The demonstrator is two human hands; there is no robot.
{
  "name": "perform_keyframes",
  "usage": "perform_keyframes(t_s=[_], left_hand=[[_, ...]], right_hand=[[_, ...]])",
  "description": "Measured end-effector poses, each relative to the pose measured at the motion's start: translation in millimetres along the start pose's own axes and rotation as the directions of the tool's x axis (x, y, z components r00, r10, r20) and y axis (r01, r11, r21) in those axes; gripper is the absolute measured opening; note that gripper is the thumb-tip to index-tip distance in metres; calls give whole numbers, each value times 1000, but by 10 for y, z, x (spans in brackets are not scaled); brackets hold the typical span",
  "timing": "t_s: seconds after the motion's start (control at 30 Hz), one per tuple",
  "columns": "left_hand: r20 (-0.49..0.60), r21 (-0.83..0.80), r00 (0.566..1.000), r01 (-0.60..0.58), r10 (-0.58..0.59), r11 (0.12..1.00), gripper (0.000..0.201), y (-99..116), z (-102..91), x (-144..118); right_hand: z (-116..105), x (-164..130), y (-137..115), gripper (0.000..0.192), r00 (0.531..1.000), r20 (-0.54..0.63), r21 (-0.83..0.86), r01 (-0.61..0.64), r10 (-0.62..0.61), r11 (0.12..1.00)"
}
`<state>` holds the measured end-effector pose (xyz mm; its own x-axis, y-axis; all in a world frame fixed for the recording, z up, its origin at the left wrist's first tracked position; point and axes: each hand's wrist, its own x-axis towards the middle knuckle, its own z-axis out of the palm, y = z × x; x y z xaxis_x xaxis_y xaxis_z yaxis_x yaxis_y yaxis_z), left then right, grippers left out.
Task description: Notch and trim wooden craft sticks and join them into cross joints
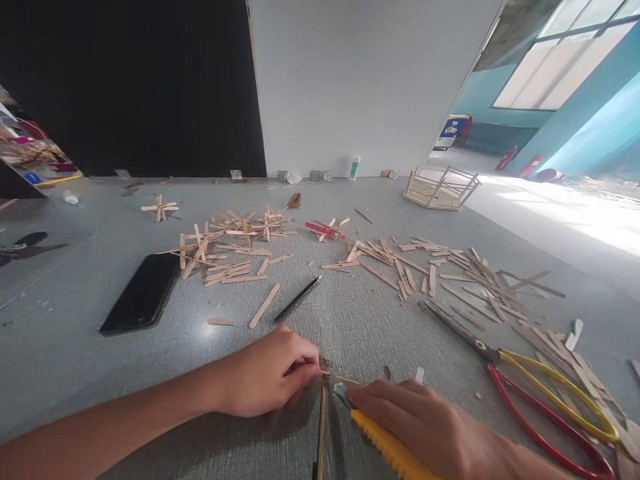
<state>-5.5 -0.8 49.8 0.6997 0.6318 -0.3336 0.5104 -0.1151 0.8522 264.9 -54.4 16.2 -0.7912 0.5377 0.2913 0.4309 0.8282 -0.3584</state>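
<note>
Grey, lightly textured tabletop (350,320) fills the view, running back to a white wall panel beside a black one. Nearest the camera, the right hand (430,427) is closed around a yellow utility knife (385,447), its blade tip resting on a thin wooden stick (340,381). The left hand (270,377) pinches the other end of that stick between thumb and fingertips, pressing it to the table. A dark ruler or strip (321,427) lies just under the stick, running toward the camera. To the right lie snips with red and yellow handles (540,393). Farther out, a black pen (297,299) and a black phone (143,292) rest on the table, the phone well to the left. Beyond them, loose ice-cream sticks (430,267) are scattered in heaps. At the far edge stands a small stick frame (440,188) and a glue bottle (355,167) against the wall.
</note>
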Motion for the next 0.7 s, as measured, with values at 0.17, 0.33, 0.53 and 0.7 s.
perform_keyframes(t_s=[0.17,0.33,0.53,0.7], left_hand=[[-6,12,1000,-14,14,1000,38,-17,5,12],[1,13,1000,-9,9,1000,37,-39,12,20],[6,4,1000,-5,4,1000,34,-37,4,13],[21,5,1000,4,-4,1000,35,-35,6,9]], right_hand=[[-33,37,-31,34,1000,9,-19,17,-17,1000],[-79,78,-51,37,999,16,-42,33,-33,999],[-50,64,-33,35,999,45,-26,25,-23,999],[-12,41,-22,36,999,30,0,17,-17,1000]])
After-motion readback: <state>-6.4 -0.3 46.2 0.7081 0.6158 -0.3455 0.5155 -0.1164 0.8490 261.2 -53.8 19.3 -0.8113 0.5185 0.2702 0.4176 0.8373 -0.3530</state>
